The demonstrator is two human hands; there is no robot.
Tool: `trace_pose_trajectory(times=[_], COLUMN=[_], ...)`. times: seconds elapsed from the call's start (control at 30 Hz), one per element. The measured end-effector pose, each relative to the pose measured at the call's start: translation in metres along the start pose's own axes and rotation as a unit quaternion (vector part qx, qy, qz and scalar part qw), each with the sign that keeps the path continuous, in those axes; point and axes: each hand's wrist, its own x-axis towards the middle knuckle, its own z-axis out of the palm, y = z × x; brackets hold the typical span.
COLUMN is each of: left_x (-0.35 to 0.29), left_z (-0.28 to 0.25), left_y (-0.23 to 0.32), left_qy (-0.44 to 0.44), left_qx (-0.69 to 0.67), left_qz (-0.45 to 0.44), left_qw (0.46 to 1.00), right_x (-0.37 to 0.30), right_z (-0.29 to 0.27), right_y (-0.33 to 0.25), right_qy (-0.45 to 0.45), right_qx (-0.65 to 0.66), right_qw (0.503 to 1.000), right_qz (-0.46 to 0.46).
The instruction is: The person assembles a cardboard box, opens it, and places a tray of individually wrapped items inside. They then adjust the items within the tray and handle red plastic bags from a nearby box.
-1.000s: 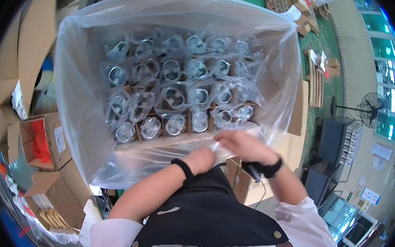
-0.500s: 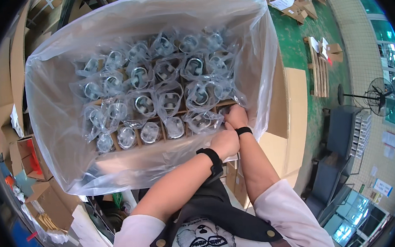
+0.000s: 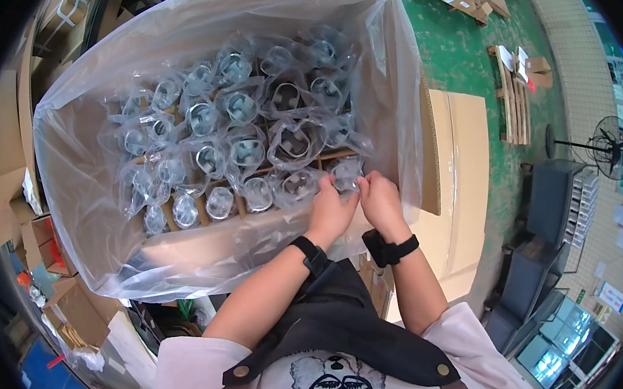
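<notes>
A large carton lined with a clear plastic liner [image 3: 382, 64] stands before me. Inside, cardboard dividers [image 3: 241, 204] part rows of round metal parts that look like pistons, each in a clear plastic bag. At the near right corner cell sits one bagged piston [image 3: 345, 171]. My left hand [image 3: 331, 209] is at its near left side, fingers closed on the bag's edge. My right hand [image 3: 382, 202] is beside it on the right, thumb and fingers pinched on the same bag. Another bagged piston [image 3: 297, 184] lies just left of my left hand.
Flattened cardboard [image 3: 458, 154] leans at the carton's right. Further right are a wooden pallet [image 3: 513, 102], grey seats [image 3: 546, 205] and a standing fan [image 3: 607, 143]. Open cartons [image 3: 79, 311] crowd the left side. The floor is green [image 3: 454, 51].
My hands, close together with the left wrist against the right before, are now apart on either side of the corner bag. The carton has shifted slightly up and left in view.
</notes>
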Motion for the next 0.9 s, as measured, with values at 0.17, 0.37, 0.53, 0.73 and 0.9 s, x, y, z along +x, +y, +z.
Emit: trace_pose_trajectory(times=[0.17, 0.37, 0.53, 0.73, 0.9], left_x=[0.007, -0.004, -0.013, 0.001, -0.003], left_z=[0.009, 0.002, 0.015, 0.016, 0.007], left_y=[-0.015, -0.022, -0.035, -0.035, -0.009], left_qy=[-0.064, -0.05, -0.043, -0.076, -0.06], left_qx=[0.042, 0.041, -0.045, -0.131, -0.197], left_qz=[-0.022, -0.044, -0.109, -0.191, -0.26], left_qw=[0.997, 0.997, 0.992, 0.97, 0.943], right_x=[-0.022, 0.018, 0.038, 0.004, 0.013], right_z=[-0.025, 0.02, 0.026, 0.003, 0.01], right_y=[-0.018, -0.008, -0.011, -0.013, -0.025], right_qy=[-0.102, 0.027, -0.094, 0.051, 0.04], right_qx=[-0.096, -0.067, -0.112, -0.075, -0.104], right_qw=[0.99, 0.996, 0.988, 0.995, 0.991], right_qz=[0.009, -0.061, 0.051, 0.03, -0.068])
